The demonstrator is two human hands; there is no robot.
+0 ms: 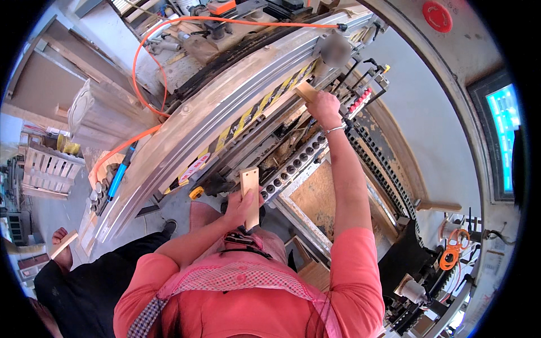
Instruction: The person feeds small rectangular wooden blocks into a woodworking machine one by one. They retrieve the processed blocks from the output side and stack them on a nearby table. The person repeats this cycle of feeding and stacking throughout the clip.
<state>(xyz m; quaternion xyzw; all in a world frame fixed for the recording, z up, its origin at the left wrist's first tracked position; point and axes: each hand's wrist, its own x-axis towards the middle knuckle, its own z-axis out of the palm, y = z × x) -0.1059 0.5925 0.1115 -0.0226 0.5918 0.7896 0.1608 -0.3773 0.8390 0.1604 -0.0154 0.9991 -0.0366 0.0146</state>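
Observation:
My left hand (239,207) is closed round a pale wooden block (249,183), held upright close to my body. Two small dark holes show near the block's upper end. Stretched out over the machine, my right hand (325,109) grips a second wooden block (306,91), whose end points toward the yellow-and-black striped strip (248,121). Part of this block is hidden by my fingers. Below my right wrist runs a machine rail with a row of round black parts (297,162).
An orange hose (135,67) loops over the curved metal beam (186,110). A co-worker's hand (61,242) holds a wooden strip (66,245) at the left. A red button (437,16) and a lit screen (504,132) are on the right. Orange-handled scissors (449,258) hang there too.

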